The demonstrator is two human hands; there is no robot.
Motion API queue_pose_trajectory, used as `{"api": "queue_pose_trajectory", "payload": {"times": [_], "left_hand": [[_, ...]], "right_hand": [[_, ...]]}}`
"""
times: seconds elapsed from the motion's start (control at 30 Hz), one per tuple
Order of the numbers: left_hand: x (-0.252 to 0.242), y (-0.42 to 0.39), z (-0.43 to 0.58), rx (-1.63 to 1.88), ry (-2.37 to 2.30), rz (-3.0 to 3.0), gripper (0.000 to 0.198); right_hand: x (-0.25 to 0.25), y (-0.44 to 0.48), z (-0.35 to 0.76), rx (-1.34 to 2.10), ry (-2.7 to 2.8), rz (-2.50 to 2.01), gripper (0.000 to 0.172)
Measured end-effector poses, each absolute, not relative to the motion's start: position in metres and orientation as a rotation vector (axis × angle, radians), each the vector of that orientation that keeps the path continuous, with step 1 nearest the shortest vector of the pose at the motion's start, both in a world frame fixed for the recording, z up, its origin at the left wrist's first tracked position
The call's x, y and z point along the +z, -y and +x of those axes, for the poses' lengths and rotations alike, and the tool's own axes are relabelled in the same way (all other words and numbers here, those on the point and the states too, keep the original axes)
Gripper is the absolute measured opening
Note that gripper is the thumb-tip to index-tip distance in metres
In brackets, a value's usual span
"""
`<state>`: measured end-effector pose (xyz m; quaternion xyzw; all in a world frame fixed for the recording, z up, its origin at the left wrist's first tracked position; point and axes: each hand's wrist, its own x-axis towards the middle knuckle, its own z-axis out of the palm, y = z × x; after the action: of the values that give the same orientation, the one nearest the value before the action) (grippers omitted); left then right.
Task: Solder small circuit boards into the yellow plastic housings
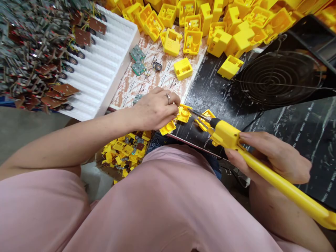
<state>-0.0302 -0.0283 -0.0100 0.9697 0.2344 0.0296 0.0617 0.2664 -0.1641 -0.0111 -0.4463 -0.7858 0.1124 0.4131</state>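
Centre of frame: left hand (154, 110) pinches a yellow housing (183, 113); right hand (273, 157) grips the yellow soldering iron (262, 168), tip at the housing.

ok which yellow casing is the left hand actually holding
The yellow casing pinched by the left hand, at the tip of the yellow tool; the others lie loose.

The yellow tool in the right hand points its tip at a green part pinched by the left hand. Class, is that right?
No: the part pinched by the left hand is yellow, not green. The right hand does point the yellow tool at it, as the head view shows.
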Motion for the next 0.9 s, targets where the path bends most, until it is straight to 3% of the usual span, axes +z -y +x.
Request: {"api": "queue_pose_trajectory", "payload": {"times": [0.13, 0.37, 0.67, 0.9], "left_hand": [[-0.007, 0.031, -0.023, 0.012, -0.912, 2.735, 0.023], [0.004, 0.029, -0.008, -0.233, -1.055, 2.699, 0.017], [0.007, 0.024, 0.004, -0.296, -1.074, 2.710, 0.008], [0.000, 0.021, -0.001, -0.246, -1.041, 2.712, 0.012]], "right_hand": [[-0.012, 0.165, 0.263, 0.480, 1.989, -1.077, 0.032], [-0.006, 0.152, 0.249, 0.305, 2.097, -0.966, 0.018], [0.016, 0.141, 0.246, 0.305, 2.298, -0.897, 0.022], [0.022, 0.145, 0.251, 0.330, 2.226, -0.931, 0.023]]}}
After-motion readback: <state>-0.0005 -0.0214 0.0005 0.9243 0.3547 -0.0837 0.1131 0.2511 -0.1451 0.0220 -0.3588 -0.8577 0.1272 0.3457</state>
